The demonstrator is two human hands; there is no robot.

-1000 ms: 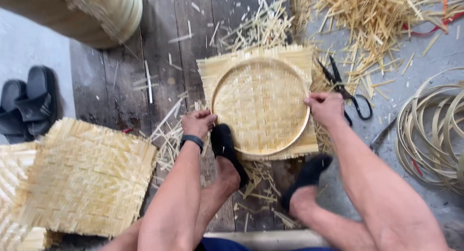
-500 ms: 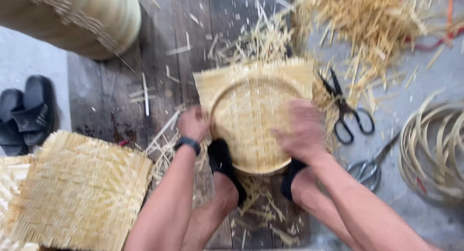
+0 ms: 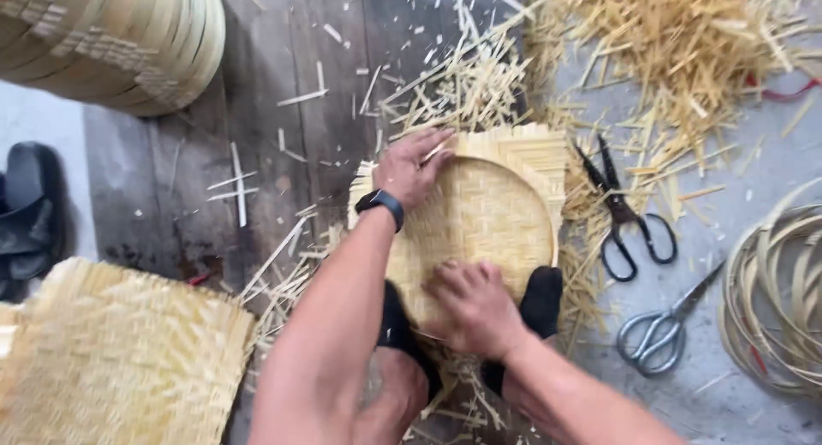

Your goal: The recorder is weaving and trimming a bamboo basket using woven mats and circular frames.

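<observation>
On the plank floor, left hand (image 3: pixel 413 168) and right hand (image 3: pixel 473 305) press flat, gripping nothing, apparently seating the hoop (image 3: pixel 548 209) in the woven mat (image 3: pixel 479 214); next, firm pressure round its rim.

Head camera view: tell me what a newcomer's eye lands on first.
The square woven bamboo mat with a round bamboo hoop at centre, pressed by the left hand at its far rim and the right hand at its near edge. Right of it lie black-handled scissors and grey metal scissors; pale bamboo offcuts pile up top right.
</observation>
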